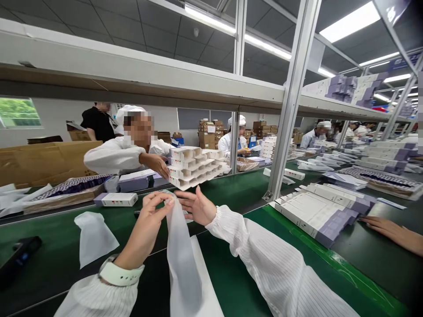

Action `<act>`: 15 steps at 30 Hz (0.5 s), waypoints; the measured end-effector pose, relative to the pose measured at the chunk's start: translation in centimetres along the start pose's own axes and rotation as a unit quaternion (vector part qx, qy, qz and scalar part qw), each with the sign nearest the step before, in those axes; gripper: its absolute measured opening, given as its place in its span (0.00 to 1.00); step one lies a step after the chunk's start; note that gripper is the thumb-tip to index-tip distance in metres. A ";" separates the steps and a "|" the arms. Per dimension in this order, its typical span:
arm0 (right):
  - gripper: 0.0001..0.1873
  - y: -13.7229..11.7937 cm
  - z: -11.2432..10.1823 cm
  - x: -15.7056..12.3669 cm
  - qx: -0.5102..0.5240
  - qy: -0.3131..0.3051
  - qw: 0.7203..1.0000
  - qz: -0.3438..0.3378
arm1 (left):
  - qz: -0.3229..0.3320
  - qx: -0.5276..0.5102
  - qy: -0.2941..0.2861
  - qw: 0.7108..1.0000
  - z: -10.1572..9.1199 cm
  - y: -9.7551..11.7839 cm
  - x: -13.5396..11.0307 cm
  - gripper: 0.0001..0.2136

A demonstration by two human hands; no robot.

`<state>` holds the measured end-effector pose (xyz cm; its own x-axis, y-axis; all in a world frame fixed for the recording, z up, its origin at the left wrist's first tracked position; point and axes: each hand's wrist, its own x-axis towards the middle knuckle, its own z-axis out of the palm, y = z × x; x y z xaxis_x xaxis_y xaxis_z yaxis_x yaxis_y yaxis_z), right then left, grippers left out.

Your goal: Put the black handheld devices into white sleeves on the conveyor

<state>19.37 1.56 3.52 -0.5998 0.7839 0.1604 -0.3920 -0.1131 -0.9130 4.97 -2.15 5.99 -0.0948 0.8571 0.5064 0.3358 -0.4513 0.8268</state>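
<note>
My left hand (153, 215) pinches the top end of a long translucent plastic bag (181, 255), which hangs down in front of me. My right hand (200, 209) is beside the bag's top, palm turned inward and fingers apart, gripping nothing. Whether its fingertips touch the bag I cannot tell. Under the bag lies a white sheet or sleeve (205, 281), partly hidden. Another frosted bag (95, 237) rests on the green bench to the left. Just beyond my hands, a co-worker's hands (155, 164) hold a stack of open white cartons (194, 165).
A white and purple box (115, 199) lies on the bench at the left, near a black device (23, 253). Flat cartons (317, 209) are piled to the right, with another person's hand (390, 231) beside them. A metal post (291, 101) supports the overhead shelf (148, 79).
</note>
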 end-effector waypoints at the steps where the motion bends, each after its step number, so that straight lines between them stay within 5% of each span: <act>1: 0.27 0.7 0.3 -0.6 0.008 -0.004 1.000 0.005 | 0.000 -0.022 -0.001 1.000 -0.1 0.4 0.1 0.12; 5: 0.37 4.2 0.5 -1.6 -0.032 -0.046 0.996 0.064 | 0.003 -0.044 0.006 0.999 0.3 0.0 0.1 0.10; 7: 0.27 4.4 -0.8 -0.6 -0.053 0.051 0.997 0.006 | 0.001 0.005 0.059 0.998 0.7 -1.4 -0.2 0.13; 9: 0.22 3.1 -3.4 1.3 -0.085 0.232 0.965 -0.090 | -0.006 0.064 0.064 0.996 0.8 -3.3 -0.8 0.17; 11: 0.23 1.1 -6.9 3.2 -0.196 0.422 0.875 -0.135 | -0.014 0.118 -0.100 0.988 0.5 -5.1 -1.4 0.17; 13: 0.22 -0.4 -10.5 4.3 -0.234 0.483 0.835 -0.121 | -0.030 0.165 -0.312 0.935 0.1 -6.4 -1.8 0.16; 15: 0.19 -0.8 -13.5 4.6 -0.269 0.496 0.822 -0.079 | -0.050 0.200 -0.413 0.887 -0.2 -6.9 -1.8 0.16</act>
<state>26.35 13.55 -0.11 0.3976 0.9049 0.1516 0.1156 0.1145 -0.9867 2.60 -0.67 -0.61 0.5209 0.8519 -0.0542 0.6858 -0.3799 0.6207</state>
